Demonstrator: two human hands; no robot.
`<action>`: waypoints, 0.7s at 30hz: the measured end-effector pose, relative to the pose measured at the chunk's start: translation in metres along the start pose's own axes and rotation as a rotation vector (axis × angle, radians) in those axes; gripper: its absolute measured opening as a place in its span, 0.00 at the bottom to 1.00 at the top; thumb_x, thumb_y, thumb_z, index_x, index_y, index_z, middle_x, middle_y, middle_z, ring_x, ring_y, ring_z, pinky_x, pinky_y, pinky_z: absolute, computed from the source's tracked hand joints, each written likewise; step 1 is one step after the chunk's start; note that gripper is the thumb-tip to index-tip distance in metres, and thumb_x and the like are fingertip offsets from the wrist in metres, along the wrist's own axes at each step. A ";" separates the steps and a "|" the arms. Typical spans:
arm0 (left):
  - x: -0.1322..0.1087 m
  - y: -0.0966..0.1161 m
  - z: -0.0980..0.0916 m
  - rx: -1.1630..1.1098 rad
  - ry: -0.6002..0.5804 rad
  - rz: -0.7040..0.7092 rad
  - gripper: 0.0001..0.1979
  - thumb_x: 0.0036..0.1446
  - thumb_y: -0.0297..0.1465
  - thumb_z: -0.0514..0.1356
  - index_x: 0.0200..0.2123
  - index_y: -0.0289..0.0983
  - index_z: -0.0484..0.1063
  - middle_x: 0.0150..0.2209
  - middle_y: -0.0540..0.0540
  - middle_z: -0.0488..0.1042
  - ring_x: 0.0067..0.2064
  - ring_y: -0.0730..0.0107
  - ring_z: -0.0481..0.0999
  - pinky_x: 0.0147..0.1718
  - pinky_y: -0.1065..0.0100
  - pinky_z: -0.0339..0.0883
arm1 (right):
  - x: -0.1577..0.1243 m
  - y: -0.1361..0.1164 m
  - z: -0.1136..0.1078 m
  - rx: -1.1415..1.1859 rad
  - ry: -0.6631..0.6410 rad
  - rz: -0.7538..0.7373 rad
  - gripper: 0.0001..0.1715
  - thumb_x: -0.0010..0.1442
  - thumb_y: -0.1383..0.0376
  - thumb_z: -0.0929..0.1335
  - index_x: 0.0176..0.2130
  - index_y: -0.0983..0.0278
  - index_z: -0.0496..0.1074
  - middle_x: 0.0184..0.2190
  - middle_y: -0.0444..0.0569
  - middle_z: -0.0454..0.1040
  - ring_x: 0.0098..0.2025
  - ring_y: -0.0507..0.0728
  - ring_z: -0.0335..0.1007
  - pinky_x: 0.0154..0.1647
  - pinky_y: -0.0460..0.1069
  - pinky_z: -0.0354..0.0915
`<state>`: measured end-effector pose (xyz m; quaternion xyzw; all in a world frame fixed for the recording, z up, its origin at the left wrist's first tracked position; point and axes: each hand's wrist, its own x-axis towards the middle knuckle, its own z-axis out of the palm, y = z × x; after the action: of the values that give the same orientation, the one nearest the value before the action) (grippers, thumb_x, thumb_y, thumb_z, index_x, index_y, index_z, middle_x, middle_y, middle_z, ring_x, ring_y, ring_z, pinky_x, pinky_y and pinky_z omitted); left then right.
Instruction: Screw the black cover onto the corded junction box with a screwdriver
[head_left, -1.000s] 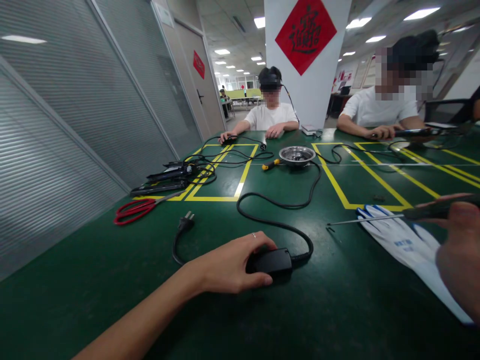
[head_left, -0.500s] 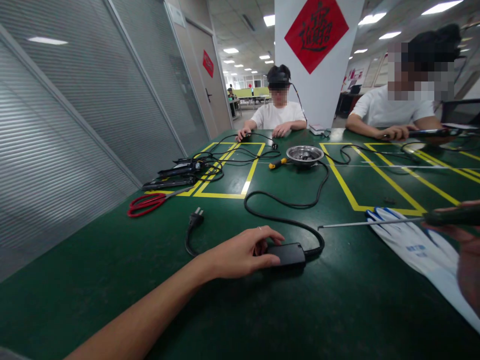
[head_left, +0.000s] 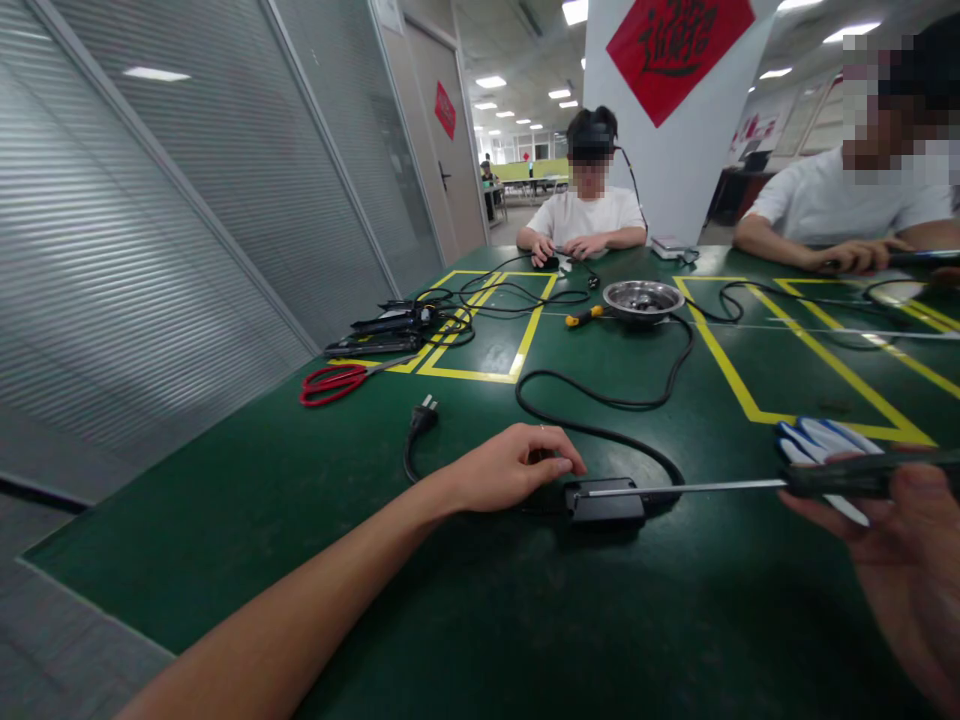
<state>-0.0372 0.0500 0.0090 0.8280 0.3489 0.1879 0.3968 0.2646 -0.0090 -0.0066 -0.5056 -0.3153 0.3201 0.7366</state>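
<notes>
A small black box (head_left: pixel 609 512), with cable at both ends, lies on the green table (head_left: pixel 480 610). My left hand (head_left: pixel 517 465) is just left of it, fingers loosely bent and thumb apart, holding nothing. A two-pin plug (head_left: pixel 424 414) rests beyond my left forearm. My right hand (head_left: pixel 892 530) grips a long screwdriver (head_left: pixel 847 476) by its dark handle. Its thin shaft points left, with the tip over the box's top; whether it touches, I cannot tell. Behind the handle lies a white and blue glove (head_left: pixel 817 440), partly hidden.
Red-handled scissors (head_left: pixel 334 383) lie at left, near a pile of black devices and cables (head_left: pixel 390 325). A metal bowl (head_left: pixel 643 300) holds small parts, with a yellow-black handled tool (head_left: pixel 585 317) beside it. Two people sit across the table. Yellow tape marks rectangles on it.
My left hand has come off the black box, to its left. My right hand has brought the screwdriver leftward, its tip now over the box. The whole view has shifted a little.
</notes>
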 end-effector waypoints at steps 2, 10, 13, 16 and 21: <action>0.000 -0.002 -0.001 -0.013 -0.025 0.012 0.10 0.64 0.29 0.53 0.41 0.35 0.75 0.41 0.46 0.74 0.43 0.68 0.72 0.44 0.68 0.64 | 0.000 0.004 0.000 0.004 -0.016 0.020 0.16 0.46 0.60 0.74 0.37 0.61 0.73 0.43 0.50 0.72 0.43 0.64 0.73 0.34 0.62 0.76; -0.001 -0.002 -0.007 -0.056 -0.097 0.040 0.08 0.62 0.28 0.56 0.41 0.35 0.76 0.42 0.45 0.74 0.42 0.68 0.72 0.44 0.67 0.64 | -0.001 0.007 -0.003 0.012 -0.024 0.006 0.15 0.44 0.62 0.74 0.36 0.59 0.74 0.43 0.47 0.72 0.40 0.63 0.75 0.33 0.61 0.76; -0.003 0.000 -0.009 -0.049 -0.160 0.050 0.08 0.58 0.29 0.61 0.41 0.37 0.76 0.46 0.46 0.72 0.41 0.70 0.71 0.40 0.69 0.65 | -0.002 0.008 -0.005 -0.007 -0.034 0.020 0.16 0.45 0.60 0.74 0.36 0.59 0.73 0.41 0.48 0.73 0.39 0.63 0.75 0.33 0.61 0.76; -0.003 0.001 -0.008 -0.036 -0.198 0.035 0.07 0.55 0.29 0.63 0.39 0.38 0.76 0.49 0.46 0.69 0.40 0.71 0.71 0.38 0.69 0.66 | -0.003 0.008 -0.004 -0.016 -0.047 0.020 0.16 0.46 0.60 0.73 0.37 0.59 0.73 0.41 0.48 0.73 0.40 0.63 0.74 0.34 0.62 0.76; -0.002 0.000 -0.004 -0.038 -0.210 0.030 0.04 0.56 0.29 0.63 0.36 0.38 0.76 0.49 0.47 0.69 0.39 0.73 0.70 0.37 0.70 0.66 | -0.002 0.007 0.002 -0.041 -0.035 -0.012 0.15 0.46 0.59 0.73 0.36 0.59 0.73 0.41 0.48 0.73 0.38 0.61 0.74 0.32 0.60 0.76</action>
<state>-0.0414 0.0508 0.0113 0.8406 0.2893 0.1126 0.4439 0.2606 -0.0077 -0.0125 -0.5128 -0.3377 0.3181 0.7223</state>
